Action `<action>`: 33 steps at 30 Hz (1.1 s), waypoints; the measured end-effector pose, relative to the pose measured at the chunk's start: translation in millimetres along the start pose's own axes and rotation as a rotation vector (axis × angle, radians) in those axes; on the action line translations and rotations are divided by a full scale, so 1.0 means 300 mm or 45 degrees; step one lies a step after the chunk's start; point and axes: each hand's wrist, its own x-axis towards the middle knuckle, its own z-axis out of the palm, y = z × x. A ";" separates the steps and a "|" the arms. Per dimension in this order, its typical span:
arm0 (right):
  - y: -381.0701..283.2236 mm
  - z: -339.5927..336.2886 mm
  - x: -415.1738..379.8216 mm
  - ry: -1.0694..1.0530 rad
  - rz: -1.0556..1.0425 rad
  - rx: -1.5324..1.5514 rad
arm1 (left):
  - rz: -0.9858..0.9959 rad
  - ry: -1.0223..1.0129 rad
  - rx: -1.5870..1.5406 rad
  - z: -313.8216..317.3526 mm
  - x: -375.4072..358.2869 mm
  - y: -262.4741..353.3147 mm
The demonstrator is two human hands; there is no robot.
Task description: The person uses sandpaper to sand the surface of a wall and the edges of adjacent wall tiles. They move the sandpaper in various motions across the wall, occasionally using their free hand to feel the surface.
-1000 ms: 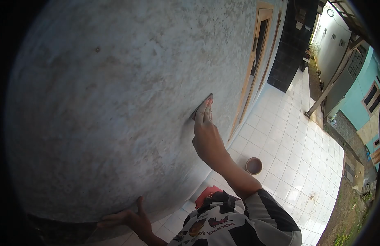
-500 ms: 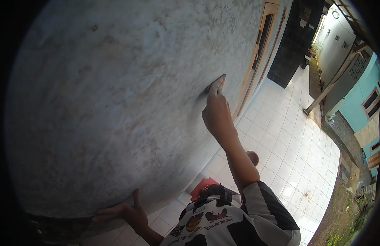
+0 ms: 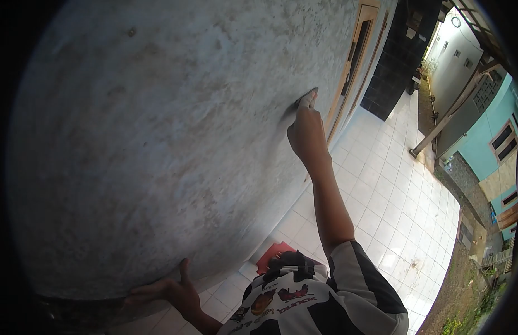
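A mottled grey-white wall [image 3: 175, 139] fills most of the view. My right hand [image 3: 307, 129] is closed on a thin, dark, flat scraper [image 3: 313, 91], with the fingers laid along it. The scraper lies against the wall close to a wooden frame; most of it is hidden behind the fingers, so its exact kind is hard to make out. At the lower left, my left hand [image 3: 168, 289] rests at the wall's lower part with the thumb raised and the fingers stretched out, holding nothing.
The wooden window or door frame [image 3: 348, 78] stands right of my right hand, before a black tiled wall section [image 3: 390, 72]. White floor tiles [image 3: 376, 190] run below. A red plastic object [image 3: 274, 255] is on the floor by my body. A post [image 3: 432, 139] stands farther off.
My right hand has slid up and to the right along the wall with the scraper, toward the wooden frame. My left hand stays in place. A round brown object beside my forearm is now out of sight.
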 end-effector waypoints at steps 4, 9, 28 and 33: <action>0.045 0.196 -0.050 0.958 -0.700 -0.396 | -0.085 -0.099 -0.030 -0.052 0.010 0.088; 0.013 -0.014 0.004 0.249 -0.113 0.027 | -0.147 -0.163 0.121 -0.108 -0.022 0.078; 0.107 0.046 0.100 0.796 -0.462 -0.305 | 0.082 0.077 0.590 0.019 0.037 -0.061; 0.119 0.009 0.127 0.674 -0.409 -0.310 | 0.576 0.557 1.087 0.072 0.045 -0.149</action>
